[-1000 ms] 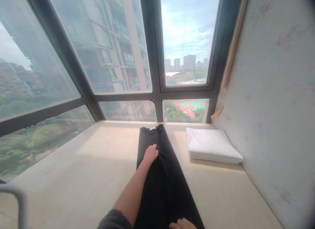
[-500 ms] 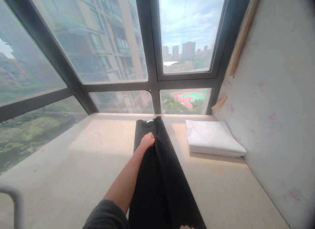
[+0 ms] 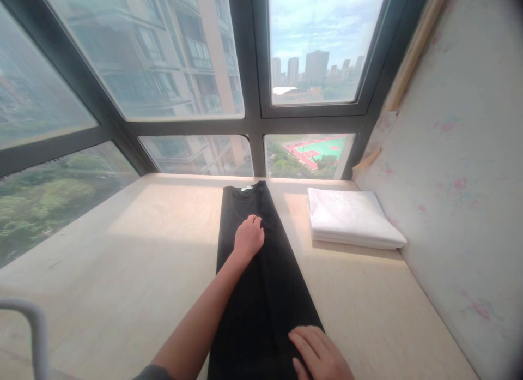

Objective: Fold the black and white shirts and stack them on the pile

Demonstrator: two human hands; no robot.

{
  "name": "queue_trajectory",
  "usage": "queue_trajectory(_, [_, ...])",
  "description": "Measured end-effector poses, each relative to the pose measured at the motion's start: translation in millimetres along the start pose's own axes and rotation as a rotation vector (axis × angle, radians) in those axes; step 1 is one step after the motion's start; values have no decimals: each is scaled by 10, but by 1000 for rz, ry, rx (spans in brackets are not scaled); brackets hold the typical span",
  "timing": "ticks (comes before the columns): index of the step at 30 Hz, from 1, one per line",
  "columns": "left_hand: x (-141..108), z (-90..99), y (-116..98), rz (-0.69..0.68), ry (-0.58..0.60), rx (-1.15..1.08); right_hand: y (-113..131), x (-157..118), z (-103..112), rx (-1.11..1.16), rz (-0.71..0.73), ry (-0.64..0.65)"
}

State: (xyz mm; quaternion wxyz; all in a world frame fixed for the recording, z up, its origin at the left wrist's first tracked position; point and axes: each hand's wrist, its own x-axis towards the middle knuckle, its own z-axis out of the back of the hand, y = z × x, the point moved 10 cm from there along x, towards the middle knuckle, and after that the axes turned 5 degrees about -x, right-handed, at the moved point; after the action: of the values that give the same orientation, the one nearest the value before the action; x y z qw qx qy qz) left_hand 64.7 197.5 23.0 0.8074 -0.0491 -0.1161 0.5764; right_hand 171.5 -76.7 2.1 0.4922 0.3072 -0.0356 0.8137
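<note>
A long black garment [image 3: 249, 293] lies folded into a narrow strip on the pale wooden surface, with a small white label at its far end. My left hand [image 3: 249, 238] rests on its upper part, fingers loosely bent over the cloth and no fabric visibly pinched. Near the bottom of the view, my right hand [image 3: 321, 353] lies on the garment's right edge with its fingers stretched out. The near end of the garment runs out of view.
To the right, a folded white cloth [image 3: 351, 219] lies by the flowered wall [image 3: 461, 205]. Windows with dark frames [image 3: 253, 124] border the wooden surface [image 3: 163, 227] at the back and left. A curved grey-white rail [image 3: 35, 325] stands at the lower left.
My left hand has let go of the pinched cloth, and the raised fold there now lies flatter. My right hand has come further into view onto the garment's right edge. The view has tilted slightly down.
</note>
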Motion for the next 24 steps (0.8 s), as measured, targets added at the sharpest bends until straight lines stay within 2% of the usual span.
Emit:
queue_trajectory(3, [-396, -124, -220, -113, 29, 6, -7, 220, 51, -65, 21, 46])
queue_trajectory(6, [-701, -265, -242, -133, 5, 27, 92, 350, -88, -84, -7, 115])
queue_trajectory(11, [-856, -404, -138, -114, -69, 74, 365, 215, -444, -118, 53, 145])
queue_trajectory(16, [-666, -433, -60, -96, -34, 65, 419, 16, -572, -157, 103, 143])
queue_trajectory(24, [5, -390, 115, -73, 4, 1, 405, 61, -456, -85, 86, 113])
